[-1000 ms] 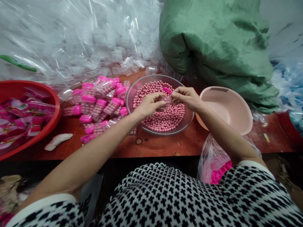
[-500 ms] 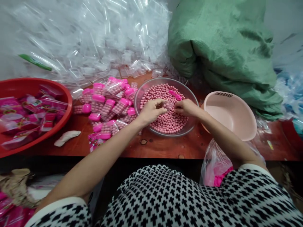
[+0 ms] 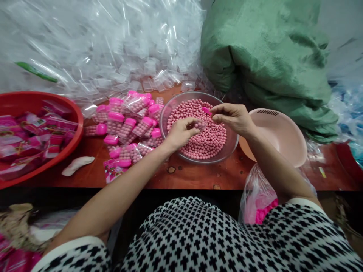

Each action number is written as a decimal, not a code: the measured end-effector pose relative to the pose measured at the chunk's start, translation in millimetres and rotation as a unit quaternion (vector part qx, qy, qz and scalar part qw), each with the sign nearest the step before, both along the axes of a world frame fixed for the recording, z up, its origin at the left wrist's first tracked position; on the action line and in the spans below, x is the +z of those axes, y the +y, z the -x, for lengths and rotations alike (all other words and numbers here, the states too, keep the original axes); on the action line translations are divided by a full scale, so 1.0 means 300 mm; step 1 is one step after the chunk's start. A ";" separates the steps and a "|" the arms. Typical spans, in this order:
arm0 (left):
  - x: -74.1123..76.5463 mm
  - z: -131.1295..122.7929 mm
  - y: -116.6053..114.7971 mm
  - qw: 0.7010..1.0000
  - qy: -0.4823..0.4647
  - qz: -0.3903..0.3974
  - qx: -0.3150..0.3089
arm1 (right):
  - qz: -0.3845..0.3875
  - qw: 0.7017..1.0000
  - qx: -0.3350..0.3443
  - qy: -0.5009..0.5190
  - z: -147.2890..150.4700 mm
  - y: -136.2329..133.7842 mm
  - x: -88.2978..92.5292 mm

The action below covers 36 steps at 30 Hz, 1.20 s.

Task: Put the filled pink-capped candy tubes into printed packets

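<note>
My left hand (image 3: 181, 133) is closed around a small clear plastic bottle (image 3: 200, 125) with pink balls in it, held over the bowl. My right hand (image 3: 231, 116) pinches at the bowl's upper right side, its fingertips at a bright pink cap (image 3: 206, 110). Beneath both hands stands a grey translucent bowl (image 3: 200, 161), filled with small round pink balls (image 3: 202, 145). To its left lies a heap of filled clear bottles with pink caps (image 3: 129, 126).
A red basin (image 3: 76, 132) with pink packets stands on the left. Beside it lies a whitish curved piece (image 3: 78, 165). Clear empty bottles (image 3: 113, 49) pile up behind. At right are a pale pink basin (image 3: 283, 139), a green sack (image 3: 266, 56) and a hanging plastic bag (image 3: 251, 196).
My right hand has risen from the balls to the upper right of the bowl, at the pink caps that lay there. My left hand has stayed nearly still with the bottle.
</note>
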State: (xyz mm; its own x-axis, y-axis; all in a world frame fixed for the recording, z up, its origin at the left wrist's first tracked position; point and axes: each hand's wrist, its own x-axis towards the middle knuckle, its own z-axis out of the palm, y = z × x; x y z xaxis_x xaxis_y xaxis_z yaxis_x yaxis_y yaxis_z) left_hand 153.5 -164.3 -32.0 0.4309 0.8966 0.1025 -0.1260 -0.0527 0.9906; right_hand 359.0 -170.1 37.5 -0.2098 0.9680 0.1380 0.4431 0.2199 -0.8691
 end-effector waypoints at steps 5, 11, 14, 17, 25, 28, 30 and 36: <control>0.008 0.007 -0.013 0.997 -0.047 0.034 0.042 | 0.028 0.972 0.041 -0.231 -0.104 0.027 0.000; 0.012 0.008 -0.014 0.996 -0.064 0.049 0.027 | -0.010 0.890 -0.063 -0.452 -0.156 0.124 -0.055; 0.011 0.007 -0.010 0.996 -0.058 0.053 0.047 | 0.013 0.855 -0.054 -0.516 -0.118 0.173 -0.086; 0.006 0.008 -0.008 0.998 -0.039 0.033 0.045 | 0.006 0.827 -0.041 -0.561 -0.061 0.191 -0.109; -0.009 0.014 -0.009 0.998 -0.001 -0.008 0.059 | -0.039 0.854 -0.042 -0.517 -0.039 0.166 -0.128; -0.008 0.016 -0.012 0.997 0.027 -0.030 0.064 | -0.094 0.953 -0.028 -0.286 -0.038 0.119 -0.101; -0.007 0.015 -0.015 0.995 0.050 -0.043 0.069 | -0.136 0.978 0.036 -0.152 -0.020 0.075 -0.076; -0.013 0.011 -0.024 0.991 0.072 -0.104 0.053 | -0.243 0.944 0.139 -0.176 0.052 -0.021 -0.039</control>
State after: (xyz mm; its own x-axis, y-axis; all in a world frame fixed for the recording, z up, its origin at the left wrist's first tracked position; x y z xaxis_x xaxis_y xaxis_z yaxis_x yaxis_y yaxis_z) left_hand 150.3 -171.4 -35.9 0.3585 0.9035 0.2350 0.0328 -0.2637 0.9640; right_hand 343.4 -176.5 25.8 -0.5622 0.7094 0.4251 0.5520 0.7047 -0.4458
